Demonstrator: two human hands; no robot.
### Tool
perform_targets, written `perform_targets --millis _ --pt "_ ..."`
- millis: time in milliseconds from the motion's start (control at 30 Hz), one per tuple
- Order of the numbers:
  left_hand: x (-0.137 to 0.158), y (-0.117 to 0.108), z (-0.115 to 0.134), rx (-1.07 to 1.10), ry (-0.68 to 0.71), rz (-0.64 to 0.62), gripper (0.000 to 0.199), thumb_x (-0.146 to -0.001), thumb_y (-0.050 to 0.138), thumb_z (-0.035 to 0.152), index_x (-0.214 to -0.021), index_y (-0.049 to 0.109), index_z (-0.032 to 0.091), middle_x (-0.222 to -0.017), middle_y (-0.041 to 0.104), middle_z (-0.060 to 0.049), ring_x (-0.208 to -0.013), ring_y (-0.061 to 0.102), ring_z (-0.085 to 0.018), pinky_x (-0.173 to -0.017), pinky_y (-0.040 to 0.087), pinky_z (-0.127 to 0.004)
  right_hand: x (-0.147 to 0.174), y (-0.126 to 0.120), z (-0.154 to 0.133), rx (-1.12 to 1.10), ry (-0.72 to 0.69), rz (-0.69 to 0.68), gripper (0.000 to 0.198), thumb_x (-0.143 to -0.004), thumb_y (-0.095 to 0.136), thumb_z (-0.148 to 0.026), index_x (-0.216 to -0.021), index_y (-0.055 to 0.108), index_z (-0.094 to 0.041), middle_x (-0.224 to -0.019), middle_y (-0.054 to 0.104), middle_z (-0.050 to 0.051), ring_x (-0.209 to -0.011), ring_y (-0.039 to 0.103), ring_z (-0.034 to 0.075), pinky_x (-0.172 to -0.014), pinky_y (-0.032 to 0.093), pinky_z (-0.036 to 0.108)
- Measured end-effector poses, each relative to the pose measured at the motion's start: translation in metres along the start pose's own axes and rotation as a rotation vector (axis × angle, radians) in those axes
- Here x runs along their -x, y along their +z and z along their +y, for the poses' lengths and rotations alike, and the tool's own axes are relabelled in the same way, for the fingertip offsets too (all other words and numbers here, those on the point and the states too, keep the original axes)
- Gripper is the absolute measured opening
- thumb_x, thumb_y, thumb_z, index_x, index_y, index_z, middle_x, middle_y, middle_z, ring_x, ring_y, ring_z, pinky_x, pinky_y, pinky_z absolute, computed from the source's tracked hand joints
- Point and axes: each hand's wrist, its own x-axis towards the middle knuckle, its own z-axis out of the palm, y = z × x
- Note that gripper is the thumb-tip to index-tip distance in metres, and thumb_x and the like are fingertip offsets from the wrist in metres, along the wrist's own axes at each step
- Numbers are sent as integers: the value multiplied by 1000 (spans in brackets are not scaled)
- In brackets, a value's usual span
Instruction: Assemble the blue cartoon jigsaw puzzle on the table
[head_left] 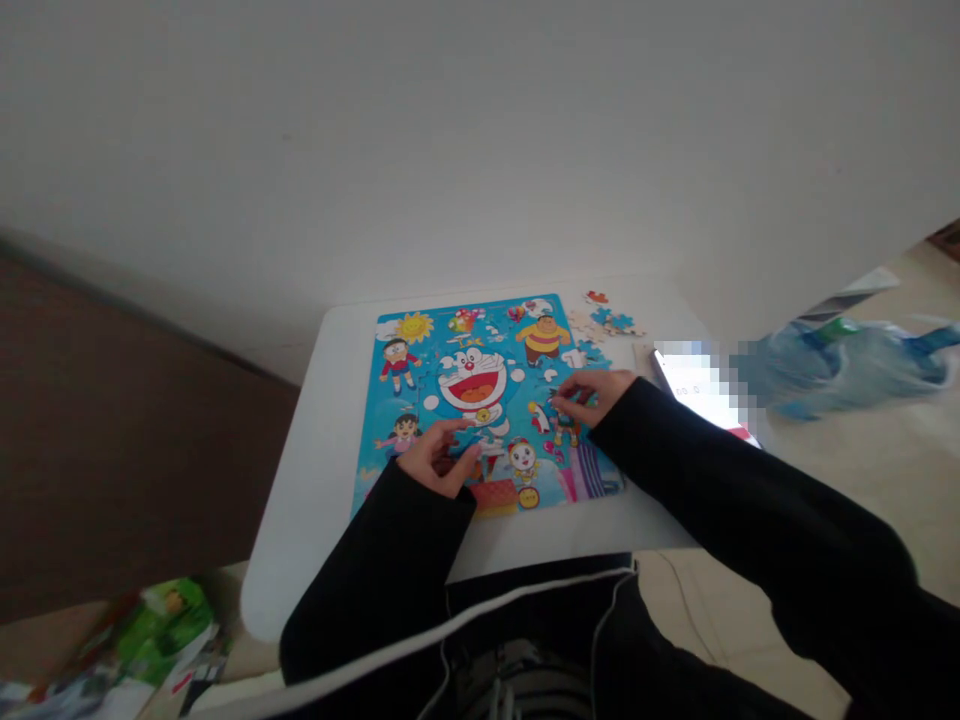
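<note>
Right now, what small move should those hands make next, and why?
Perhaps the right hand should ease its pinched fingertips down and feel whether the puzzle sits flush there. The fingertips are at its right side, and loose pieces lie by its upper right edge. Whether they grip a piece is too blurred to tell.

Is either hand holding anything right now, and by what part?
I can't tell: the right hand and left hand both have fingers over the puzzle, but no gripped piece shows clearly.
</note>
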Motion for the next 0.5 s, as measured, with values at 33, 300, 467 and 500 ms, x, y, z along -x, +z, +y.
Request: perform_targets --millis 33,300,467,500 --pt "-1 1 -2 -42 18 -3 30 -66 64 34 -90 64 16 -64 61 0 -42 46 -6 -38 35 -14 -10 -13 7 61 -13 67 13 -71 61 -35 -67 63 -22 -60 65 -2 -55 61 12 -56 48 25" --pt "-5 -9 -28 -472 311 129 34 -70 61 38 -97 68 18 -62 58 0 -45 47 -10 -48 42 -20 -123 -69 82 390 170 67 25 -61 71 -29 -80 68 -13 -76 69 5 -70 63 14 -68 43 27" --pt "0 -25 -43 -668 457 193 35 -73 59 42 -94 69 15 -67 62 -5 -61 58 -17 -65 48 -27 -142 -59 92 343 210 -33 38 -54 70 -27 -86 68 -7 -77 69 6 -66 62 7 -65 38 21" --pt "1 -27 -45 -670 470 200 34 -73 60 41 -93 69 16 -67 63 -5 -62 59 -17 -66 49 -28 -143 -58 93 326 225 -35 39 -54 69 -28 -87 67 -7 -77 69 6 -66 62 7 -66 38 21"
